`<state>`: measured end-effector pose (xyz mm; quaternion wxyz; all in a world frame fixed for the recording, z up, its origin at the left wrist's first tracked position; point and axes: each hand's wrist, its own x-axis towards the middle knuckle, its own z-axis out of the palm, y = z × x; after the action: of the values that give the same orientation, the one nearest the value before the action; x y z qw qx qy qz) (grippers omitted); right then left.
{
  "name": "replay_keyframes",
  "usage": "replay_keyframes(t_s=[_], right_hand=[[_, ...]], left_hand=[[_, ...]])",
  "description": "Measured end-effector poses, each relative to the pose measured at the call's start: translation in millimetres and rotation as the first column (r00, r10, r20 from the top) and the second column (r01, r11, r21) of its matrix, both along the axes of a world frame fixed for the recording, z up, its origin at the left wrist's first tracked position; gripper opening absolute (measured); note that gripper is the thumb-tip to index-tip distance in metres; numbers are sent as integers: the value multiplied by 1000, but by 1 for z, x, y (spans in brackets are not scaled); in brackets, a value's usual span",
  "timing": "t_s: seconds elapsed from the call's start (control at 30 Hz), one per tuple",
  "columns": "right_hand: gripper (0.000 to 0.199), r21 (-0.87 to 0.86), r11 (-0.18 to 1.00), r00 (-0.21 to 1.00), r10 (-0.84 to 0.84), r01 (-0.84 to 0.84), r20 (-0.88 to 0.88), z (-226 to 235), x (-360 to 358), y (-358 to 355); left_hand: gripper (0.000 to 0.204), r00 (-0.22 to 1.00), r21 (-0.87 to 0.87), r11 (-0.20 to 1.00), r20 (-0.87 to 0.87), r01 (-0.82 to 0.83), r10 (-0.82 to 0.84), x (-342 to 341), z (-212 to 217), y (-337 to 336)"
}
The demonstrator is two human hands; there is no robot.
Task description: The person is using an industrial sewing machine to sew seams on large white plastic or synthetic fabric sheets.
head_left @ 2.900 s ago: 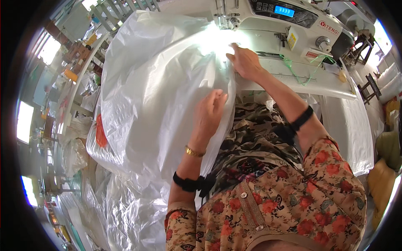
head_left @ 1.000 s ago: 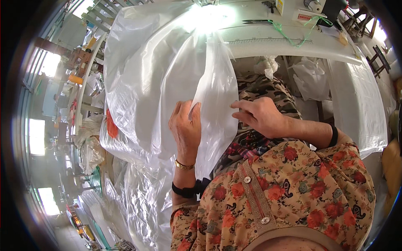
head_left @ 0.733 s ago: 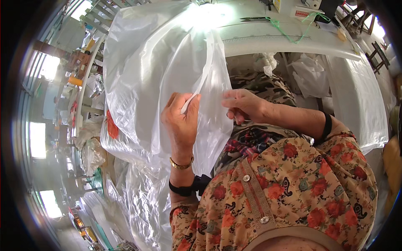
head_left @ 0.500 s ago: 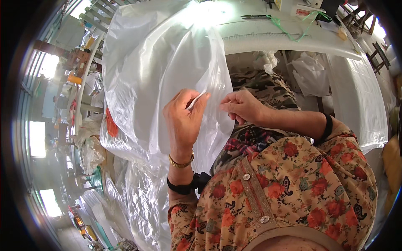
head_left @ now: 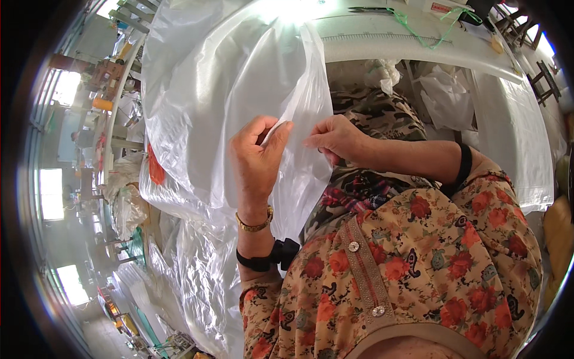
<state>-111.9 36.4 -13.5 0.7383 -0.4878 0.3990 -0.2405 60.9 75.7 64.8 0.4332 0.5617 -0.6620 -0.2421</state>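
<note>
Plastic sheeting, clear and glossy, hangs from the white table at the top of the view and drapes down over the person's lap, where both hands work its edge. The left hand is raised with its fingers curled, thumb and forefinger closed on a fold of the film; the right hand sits just beside it, its fingertips pinched on the same edge, so a short stretch of plastic runs between the two grips. Both hands are narrow, closed on the sheet rather than spread. A gold bracelet circles the left wrist, with a black band below it on the forearm (a second black band sits on the right forearm). The floral sleeves and front of the person's blouse fill the lower right. A red mark shows through the film at its left side. More clear plastic lies piled low on the left. On the table top, green thread trails across the surface, and a strong glare whitens the sheet where it meets the table edge. Behind the lap, under the table, crumpled white material is bunched.
</note>
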Motion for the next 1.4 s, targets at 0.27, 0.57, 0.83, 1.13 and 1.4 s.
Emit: replay_keyframes(t_s=[0.27,0.57,0.83,1.13,1.4], right_hand=[[12,-99,995,992,3,10,129,41,-18,29],[12,-156,987,999,33,-28,32,55,-8,36],[13,-432,895,994,85,-108,-72,39,0,41],[27,-778,628,991,-106,2,-83,17,-19,27],[30,-105,986,992,-129,129,8,-19,-10,23]], left_hand=[[16,999,57,998,-30,22,-21,7,-4,2],[10,966,236,953,-218,189,-138,-6,-31,10],[25,897,303,937,-441,176,-26,-5,-44,14],[23,868,286,957,-487,55,96,9,-47,13],[25,998,-44,998,46,-38,40,59,-3,-7]])
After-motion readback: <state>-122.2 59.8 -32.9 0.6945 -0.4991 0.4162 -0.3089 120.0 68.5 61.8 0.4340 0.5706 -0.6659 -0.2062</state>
